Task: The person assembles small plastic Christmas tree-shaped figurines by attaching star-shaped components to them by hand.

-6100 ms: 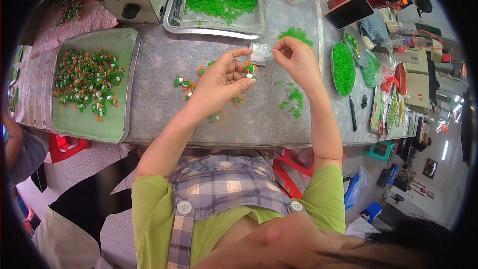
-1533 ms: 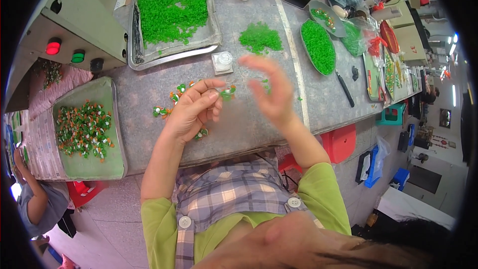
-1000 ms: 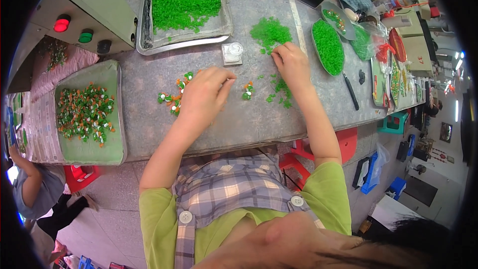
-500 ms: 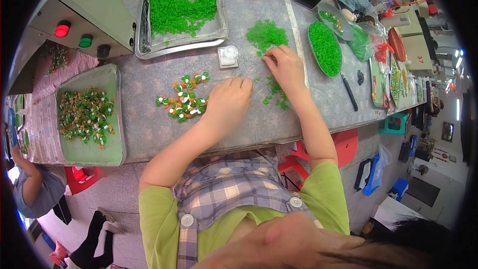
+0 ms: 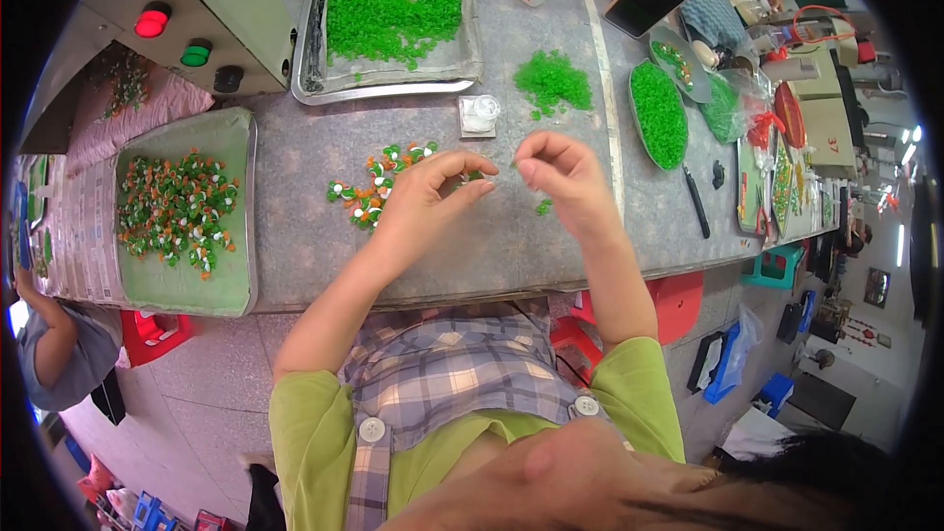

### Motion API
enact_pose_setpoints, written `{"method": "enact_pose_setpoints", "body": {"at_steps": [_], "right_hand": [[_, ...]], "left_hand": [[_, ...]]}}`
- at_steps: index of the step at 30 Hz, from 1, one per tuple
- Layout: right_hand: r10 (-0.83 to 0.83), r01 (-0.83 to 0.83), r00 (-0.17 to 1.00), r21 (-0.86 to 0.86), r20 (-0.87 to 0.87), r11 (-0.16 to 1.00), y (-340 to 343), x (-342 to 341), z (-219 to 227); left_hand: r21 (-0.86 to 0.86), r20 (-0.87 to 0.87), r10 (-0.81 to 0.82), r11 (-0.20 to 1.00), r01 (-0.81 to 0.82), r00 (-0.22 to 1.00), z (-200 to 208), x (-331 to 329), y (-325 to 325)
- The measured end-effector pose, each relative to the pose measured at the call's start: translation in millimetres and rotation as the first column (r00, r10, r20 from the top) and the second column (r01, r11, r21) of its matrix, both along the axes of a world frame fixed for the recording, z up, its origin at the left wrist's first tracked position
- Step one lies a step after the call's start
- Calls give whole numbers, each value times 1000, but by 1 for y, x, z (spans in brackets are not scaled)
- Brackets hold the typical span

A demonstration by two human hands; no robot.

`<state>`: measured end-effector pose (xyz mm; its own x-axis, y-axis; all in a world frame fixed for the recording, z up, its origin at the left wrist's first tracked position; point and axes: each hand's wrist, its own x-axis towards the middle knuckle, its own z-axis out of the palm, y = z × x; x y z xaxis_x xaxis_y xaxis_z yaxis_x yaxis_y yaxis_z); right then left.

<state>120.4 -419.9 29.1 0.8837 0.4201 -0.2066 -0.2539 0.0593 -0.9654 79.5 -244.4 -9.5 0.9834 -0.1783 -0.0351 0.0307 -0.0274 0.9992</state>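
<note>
Over the middle of the grey table my left hand [image 5: 425, 199] is curled, thumb and forefinger close around a small green piece [image 5: 475, 175]. Facing it, my right hand [image 5: 565, 182] pinches a tiny green bit at its fingertips, too small to make out well. Left of my left hand, and partly hidden by it, lies a cluster of small green, white and orange pieces [image 5: 368, 206]. Beyond my right hand is a loose heap of small green pieces [image 5: 553, 82]. A few more green pieces [image 5: 543, 206] lie beside the right wrist.
A small clear pot [image 5: 479, 114] stands beyond my hands. Behind it is a metal tray [image 5: 393, 90] of green pieces. At left lies a green tray [image 5: 187, 290] of mixed pieces. An oval dish [image 5: 639, 126] and a black-handled tool [image 5: 696, 205] lie at right.
My right hand has drawn back from the green heap toward my left hand. The left hand has turned, its thumb and forefinger now showing around a green piece. The view has shifted slightly.
</note>
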Motion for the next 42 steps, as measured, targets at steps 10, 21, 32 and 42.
{"method": "enact_pose_setpoints", "body": {"at_steps": [10, 21, 32, 42], "right_hand": [[6, -7, 1000, -71, -22, 997, 11, -14, -18], [-54, 60, 986, 35, -156, 998, -3, 40, -32], [-88, 109, 961, 69, -261, 992, 8, 49, -43], [-94, 119, 973, 112, -210, 987, 8, 38, -27]], "left_hand": [[251, 233, 52, 961, -112, 971, 6, -4, 2], [150, 110, 119, 979, -135, 987, 15, 6, 14], [-278, -119, 176, 939, -204, 977, 4, 9, 21], [29, 0, 202, 979, -202, 979, 10, 3, 15]]}}
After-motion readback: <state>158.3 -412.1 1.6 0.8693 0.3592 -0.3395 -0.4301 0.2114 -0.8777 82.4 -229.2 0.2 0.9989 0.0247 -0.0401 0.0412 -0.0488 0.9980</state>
